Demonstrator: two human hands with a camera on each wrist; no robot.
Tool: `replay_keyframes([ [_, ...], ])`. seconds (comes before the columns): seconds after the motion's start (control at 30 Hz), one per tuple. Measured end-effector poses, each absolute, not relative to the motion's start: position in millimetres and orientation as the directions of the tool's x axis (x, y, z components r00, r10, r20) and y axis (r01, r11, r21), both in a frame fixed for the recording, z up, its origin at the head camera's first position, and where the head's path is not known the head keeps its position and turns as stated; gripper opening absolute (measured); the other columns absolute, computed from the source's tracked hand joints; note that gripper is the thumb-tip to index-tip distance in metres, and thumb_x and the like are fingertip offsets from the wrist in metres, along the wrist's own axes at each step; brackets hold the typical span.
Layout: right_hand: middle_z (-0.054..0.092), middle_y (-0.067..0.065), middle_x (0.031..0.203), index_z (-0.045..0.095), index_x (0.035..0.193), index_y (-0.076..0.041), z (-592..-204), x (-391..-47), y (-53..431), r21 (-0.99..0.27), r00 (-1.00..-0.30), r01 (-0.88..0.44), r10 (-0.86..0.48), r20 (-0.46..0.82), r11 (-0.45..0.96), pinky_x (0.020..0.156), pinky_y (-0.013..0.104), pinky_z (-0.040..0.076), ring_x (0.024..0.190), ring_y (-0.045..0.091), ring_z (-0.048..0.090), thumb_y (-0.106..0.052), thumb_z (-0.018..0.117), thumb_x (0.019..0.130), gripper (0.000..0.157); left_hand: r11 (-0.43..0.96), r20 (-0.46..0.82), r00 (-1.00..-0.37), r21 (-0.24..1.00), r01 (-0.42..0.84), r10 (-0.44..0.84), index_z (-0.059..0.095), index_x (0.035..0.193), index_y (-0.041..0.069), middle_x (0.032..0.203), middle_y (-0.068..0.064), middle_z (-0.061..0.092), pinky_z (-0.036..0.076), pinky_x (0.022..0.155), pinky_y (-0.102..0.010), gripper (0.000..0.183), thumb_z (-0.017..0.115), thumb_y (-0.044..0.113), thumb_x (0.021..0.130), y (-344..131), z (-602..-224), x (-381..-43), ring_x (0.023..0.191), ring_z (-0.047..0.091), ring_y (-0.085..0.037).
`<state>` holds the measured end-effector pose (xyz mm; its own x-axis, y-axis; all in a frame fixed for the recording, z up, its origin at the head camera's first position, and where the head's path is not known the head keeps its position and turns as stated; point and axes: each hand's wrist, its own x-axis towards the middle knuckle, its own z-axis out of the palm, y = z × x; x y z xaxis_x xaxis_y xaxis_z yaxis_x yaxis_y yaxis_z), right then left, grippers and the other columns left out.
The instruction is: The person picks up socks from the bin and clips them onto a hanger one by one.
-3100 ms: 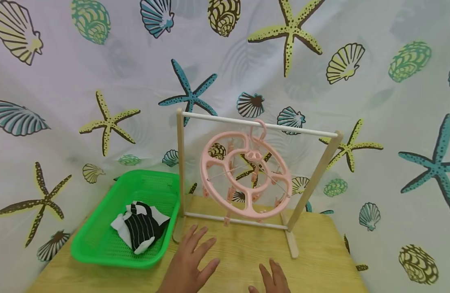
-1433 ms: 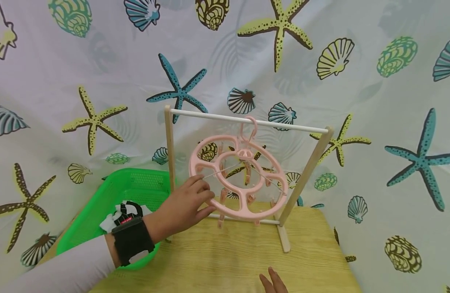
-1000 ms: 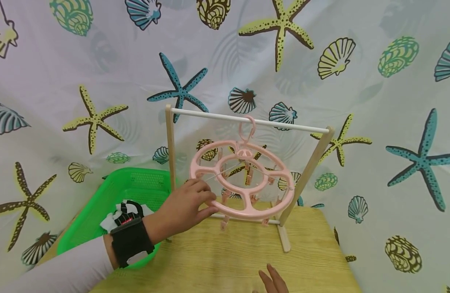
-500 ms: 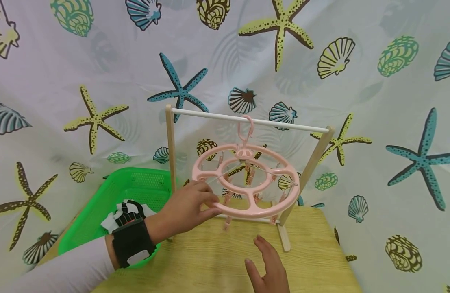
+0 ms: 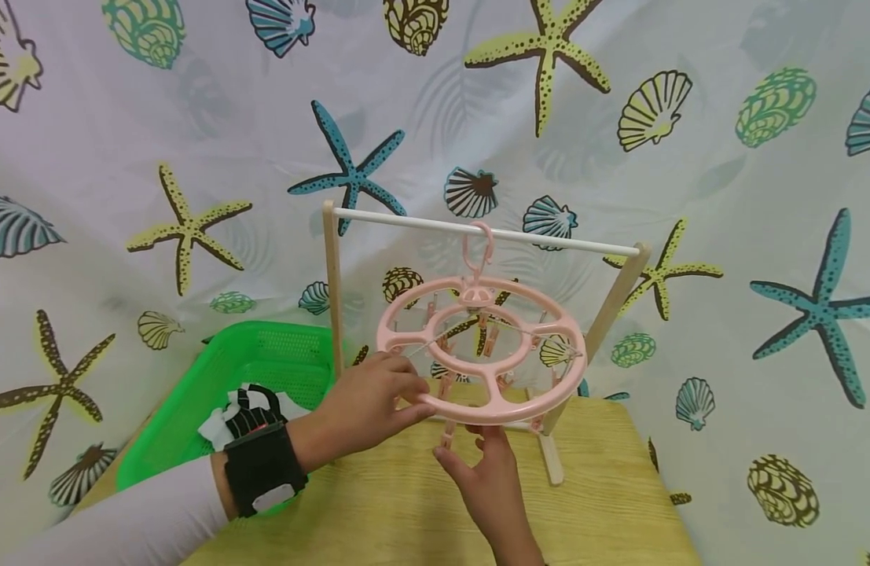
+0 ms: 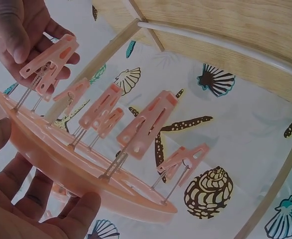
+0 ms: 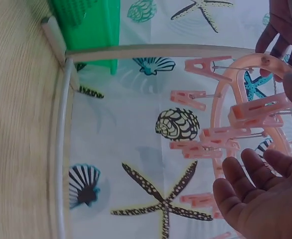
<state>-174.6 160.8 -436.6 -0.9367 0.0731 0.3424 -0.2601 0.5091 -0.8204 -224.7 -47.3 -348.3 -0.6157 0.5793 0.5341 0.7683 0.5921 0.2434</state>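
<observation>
A round pink clip hanger (image 5: pixel 501 410) hangs by its hook from the white rail of a small wooden stand, its ring nearly level. My left hand (image 5: pixel 367 401) grips the ring's near left edge between thumb and fingers, as the left wrist view of the left hand (image 6: pixel 41 199) also shows. Just under the near rim, my right hand (image 5: pixel 487 487) is raised with fingers apart beside a dangling pink clothespin (image 5: pixel 448 434). The right wrist view shows the right hand (image 7: pixel 265 199) with loosely bent fingers near several clothespins (image 7: pixel 258 110); no firm hold on one is visible.
The stand's wooden posts (image 5: pixel 333 283) and white rail (image 5: pixel 406 222) frame the hanger. A green basket (image 5: pixel 159 428) at the left holds black and white cloth items (image 5: pixel 254 409), partly hidden by my left forearm. A shell-and-starfish curtain (image 5: pixel 279 259) hangs behind the wooden table (image 5: pixel 604 472).
My left hand reached up from the table and took hold of the ring, which tilted to nearly level and turned a little. Lately my right hand rose to the ring's near underside.
</observation>
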Motion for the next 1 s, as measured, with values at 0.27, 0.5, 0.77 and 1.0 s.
replay_keyframes([
  [0.27, 0.061, 0.012, 0.124, 0.058, 0.132, -0.003, -436, -186, 157, -0.955, -0.966, -0.218, 0.097, 0.241, 0.202, 0.094, 0.043, 0.05, 0.115, 0.031, 0.058, -0.022, 0.075, 0.091, 0.048, 0.585, 0.547, -0.607, 0.242, 0.774, 0.576, 0.077, 0.096, 0.017, 0.093, 0.006, 0.066, 0.051, 0.072, -0.031, 0.024, 0.078, 0.038, 0.086, -47, -345, -225, 0.089, 0.059, -0.015],
  [0.5, 0.063, 0.01, 0.103, 0.063, 0.117, 0.002, -435, -190, 156, -0.968, -0.969, -0.245, 0.027, 0.246, 0.045, 0.079, 0.033, 0.055, 0.096, 0.021, 0.063, -0.008, 0.071, 0.092, 0.028, 0.586, 0.548, -0.608, 0.243, 0.773, 0.575, 0.077, 0.096, 0.018, 0.092, 0.007, 0.065, 0.049, 0.07, -0.03, 0.023, 0.078, 0.039, 0.086, -47, -345, -226, 0.087, 0.058, -0.013],
  [0.77, 0.06, 0.011, 0.096, 0.061, 0.108, 0.001, -439, -188, 153, -0.969, -0.969, -0.246, 0.01, 0.246, 0.033, 0.078, 0.033, 0.054, 0.09, 0.02, 0.061, -0.004, 0.07, 0.092, 0.019, 0.593, 0.536, -0.625, 0.259, 0.762, 0.568, 0.078, 0.097, 0.017, 0.093, 0.007, 0.065, 0.05, 0.075, -0.033, 0.024, 0.078, 0.039, 0.086, -47, -349, -229, 0.093, 0.058, -0.014],
  [1.0, 0.058, 0.013, 0.102, 0.06, 0.114, 0.004, -442, -181, 150, -0.975, -0.976, -0.216, -0.022, 0.215, 0.055, 0.082, 0.032, 0.053, 0.098, 0.02, 0.059, -0.001, 0.067, 0.092, 0.023, 0.6, 0.529, -0.64, 0.277, 0.751, 0.557, 0.079, 0.096, 0.019, 0.094, 0.008, 0.066, 0.051, 0.079, -0.033, 0.024, 0.079, 0.04, 0.085, -49, -358, -230, 0.097, 0.057, -0.014],
])
